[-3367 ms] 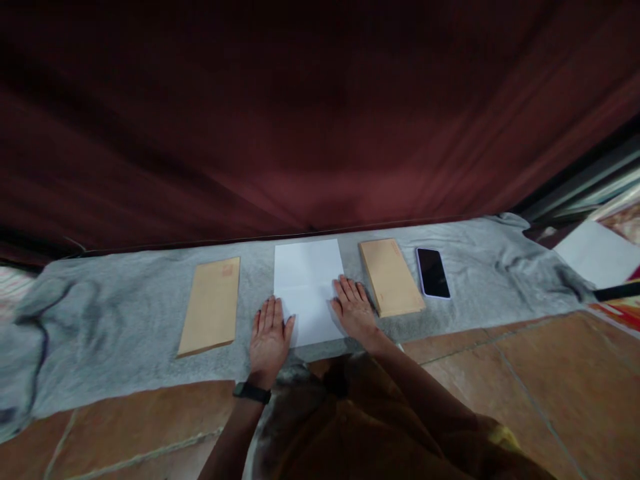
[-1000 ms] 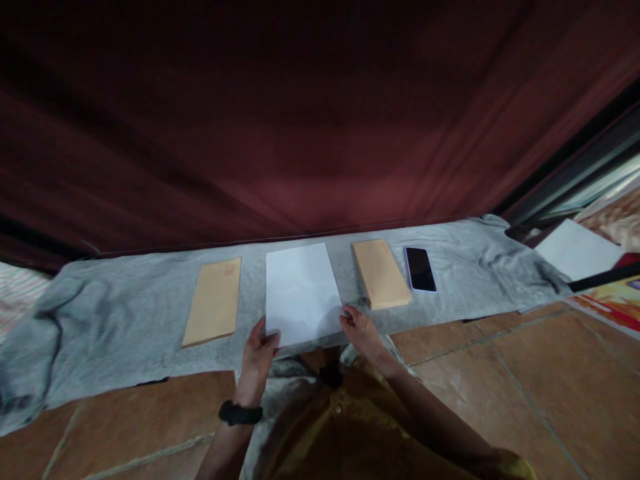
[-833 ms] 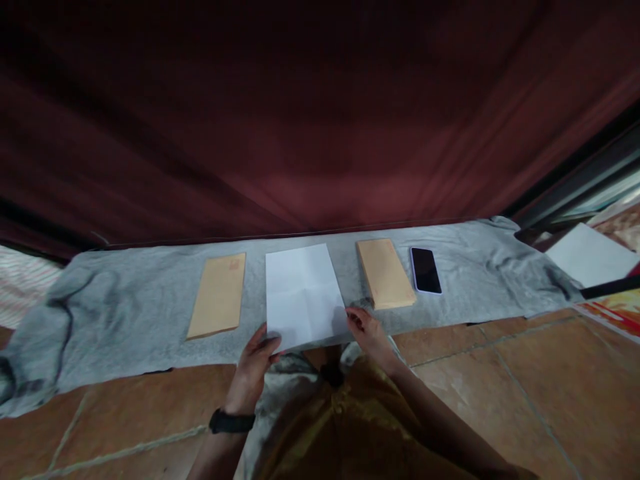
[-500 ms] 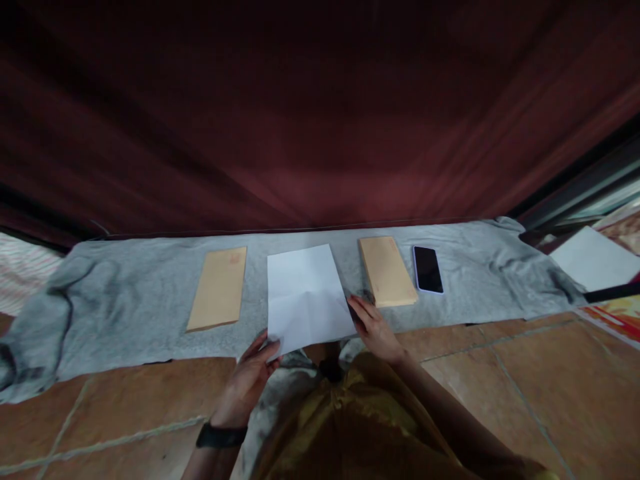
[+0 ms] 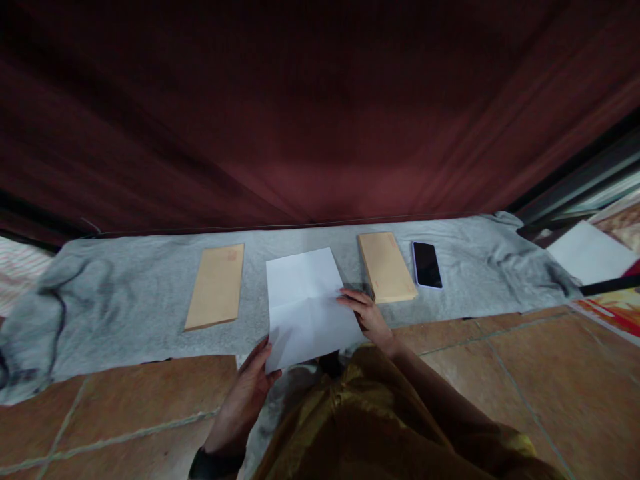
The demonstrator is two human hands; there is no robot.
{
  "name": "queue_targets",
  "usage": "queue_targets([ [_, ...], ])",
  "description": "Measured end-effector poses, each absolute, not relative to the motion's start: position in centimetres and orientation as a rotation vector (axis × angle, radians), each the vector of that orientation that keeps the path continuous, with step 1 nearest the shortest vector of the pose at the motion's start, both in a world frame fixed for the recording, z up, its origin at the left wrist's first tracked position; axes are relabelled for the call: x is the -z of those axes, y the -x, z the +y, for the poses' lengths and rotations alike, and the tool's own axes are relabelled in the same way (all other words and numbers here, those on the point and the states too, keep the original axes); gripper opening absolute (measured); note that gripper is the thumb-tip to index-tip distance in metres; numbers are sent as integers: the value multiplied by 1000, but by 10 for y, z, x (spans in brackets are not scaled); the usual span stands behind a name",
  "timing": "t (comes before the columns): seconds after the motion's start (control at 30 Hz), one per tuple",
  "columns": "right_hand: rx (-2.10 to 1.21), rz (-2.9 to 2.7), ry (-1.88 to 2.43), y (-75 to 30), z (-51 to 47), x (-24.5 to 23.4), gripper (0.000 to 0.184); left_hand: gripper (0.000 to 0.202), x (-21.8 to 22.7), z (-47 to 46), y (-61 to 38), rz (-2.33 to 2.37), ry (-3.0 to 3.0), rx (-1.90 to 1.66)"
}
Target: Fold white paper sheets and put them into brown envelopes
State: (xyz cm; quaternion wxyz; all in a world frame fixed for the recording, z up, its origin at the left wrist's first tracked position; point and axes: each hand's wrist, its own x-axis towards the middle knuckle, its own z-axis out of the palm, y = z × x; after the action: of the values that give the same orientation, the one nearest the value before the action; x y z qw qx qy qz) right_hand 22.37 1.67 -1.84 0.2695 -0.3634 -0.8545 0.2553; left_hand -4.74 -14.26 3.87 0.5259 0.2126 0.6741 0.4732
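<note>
1. Head view: a white, rectangular sheet of paper (image 5: pixel 310 327) lies between the hands, its far part over a long grey cloth (image 5: pixel 140 287), its near edge out above the lap. Faint fold creases cross its middle.
2. The left hand (image 5: pixel 253 373) grasps the sheet at its near-left corner, digits closed about the margin.
3. The right hand (image 5: pixel 367 317) has its fingers over the right edge; the thumb is hidden, so whether it pinches or merely rests cannot be told.
4. Flanking items: a flat tan paper envelope (image 5: pixel 215 287) to the left; a stack of tan paper envelopes (image 5: pixel 387 267) just beside the right hand; beyond it, a dark-screened phone in a lilac case (image 5: pixel 427 265).
5. Handling (judged): the sheet should be light and limp, bending readily at its creases, and easily crumpled. Opposite edges or corners, lightly pinched, offer the best hold.
</note>
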Motion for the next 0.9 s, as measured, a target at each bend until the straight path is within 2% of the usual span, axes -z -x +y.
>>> queue_targets([
  [0.1,-744,-2219,976,-223,16,16,47,61,-40,-138,57,1461,-335,-1180],
  [0.2,-785,-2147,1015,-218,15,15,46,58,-33,-131,68,1508,-313,-1260],
  [0.3,-803,-2027,1039,-212,16,16,39,59,-23,-123,74,1640,-536,-1312],
  [0.43,-817,-1895,1088,-206,17,13,22,58,-18,-106,76,1955,-1137,-1319],
  [0.6,-899,-1872,1137,-204,17,6,27,41,-12,-75,89,1952,-1600,-1271],
  [0.7,-911,-1862,1140,-204,19,3,28,31,-2,-62,100,1852,-1604,-1182],
  [0.9,-990,-1829,1217,-202,27,5,29,33,12,-54,104,1934,-1399,-1100],
])
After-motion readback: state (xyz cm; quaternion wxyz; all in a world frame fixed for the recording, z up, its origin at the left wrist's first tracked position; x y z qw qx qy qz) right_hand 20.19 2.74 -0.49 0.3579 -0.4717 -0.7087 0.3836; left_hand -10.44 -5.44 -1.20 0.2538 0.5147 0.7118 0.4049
